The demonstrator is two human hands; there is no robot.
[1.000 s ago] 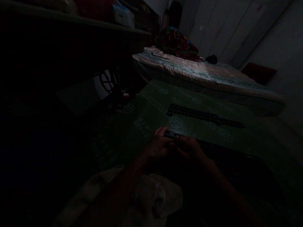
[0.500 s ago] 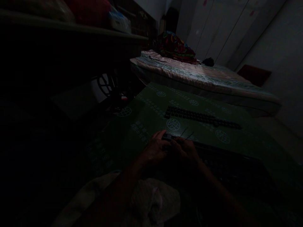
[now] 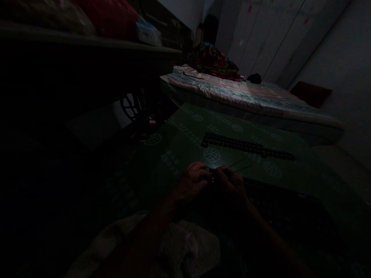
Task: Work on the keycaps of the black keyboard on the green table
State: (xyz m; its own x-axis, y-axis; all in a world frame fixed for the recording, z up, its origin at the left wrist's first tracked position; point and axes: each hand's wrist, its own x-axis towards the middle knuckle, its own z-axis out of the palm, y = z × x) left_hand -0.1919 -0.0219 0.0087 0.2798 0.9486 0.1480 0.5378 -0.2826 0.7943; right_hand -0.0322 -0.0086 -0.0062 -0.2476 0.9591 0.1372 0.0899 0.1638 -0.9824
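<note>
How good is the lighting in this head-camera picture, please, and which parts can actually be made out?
Head view: badly underexposed, left side near black; the bed and green sheet catch dim light; the left hand and right hand show only as dark shapes, so what they pinch is unclear; straight wall lines bow from lens distortion.

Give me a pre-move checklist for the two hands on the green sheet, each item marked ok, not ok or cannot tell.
1. Both hands in view: ok. Left hand and right hand meet at the near edge of the green sheet.
2. Small dark piece pinched between them: cannot tell which hand grips it; too dim.
3. Thin strands run from the hands across the sheet: ok.
4. Long dark strip lies flat, apart from the hands: ok.
5. Lighting good enough for fine work: not ok.
</note>
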